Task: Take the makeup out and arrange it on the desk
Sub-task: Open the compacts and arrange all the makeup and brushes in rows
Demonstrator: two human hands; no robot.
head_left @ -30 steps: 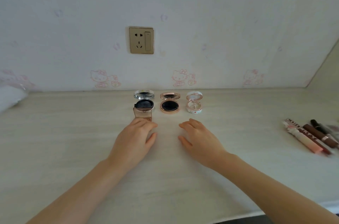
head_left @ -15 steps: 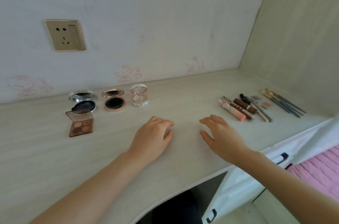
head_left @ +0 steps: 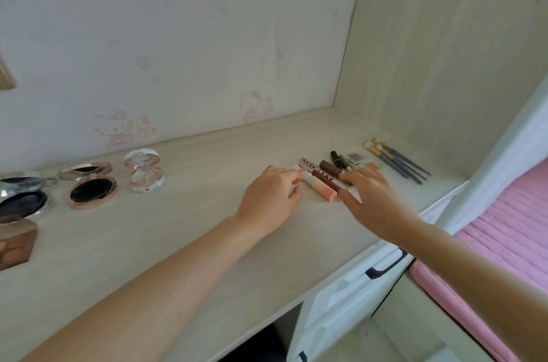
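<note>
Several lip tubes lie side by side on the pale wooden desk point(head_left: 178, 231): a pink-and-white tube point(head_left: 321, 191), a brown lettered tube point(head_left: 319, 175) and a darker brown tube point(head_left: 329, 167). My left hand point(head_left: 271, 198) rests on the desk at their left, its fingertips touching the pink tube's near end. My right hand point(head_left: 370, 198) lies over the tubes' right ends with fingers spread. Neither hand has lifted anything. To the far left stand a white-pink compact point(head_left: 143, 174), a rose-gold compact point(head_left: 90, 185), a silver compact point(head_left: 22, 195) and an eyeshadow palette point(head_left: 14, 243), all open.
Past the tubes lie a black tube point(head_left: 336, 157), a small eyeshadow pan point(head_left: 353, 157) and several makeup brushes point(head_left: 396, 161) near the side wall. White drawers with a black handle point(head_left: 385, 268) sit under the desk's right end. A pink bed point(head_left: 504, 231) is at the right.
The view has swung right, away from the compacts. Both hands have slid right across the desk and now reach the row of lip tubes.
</note>
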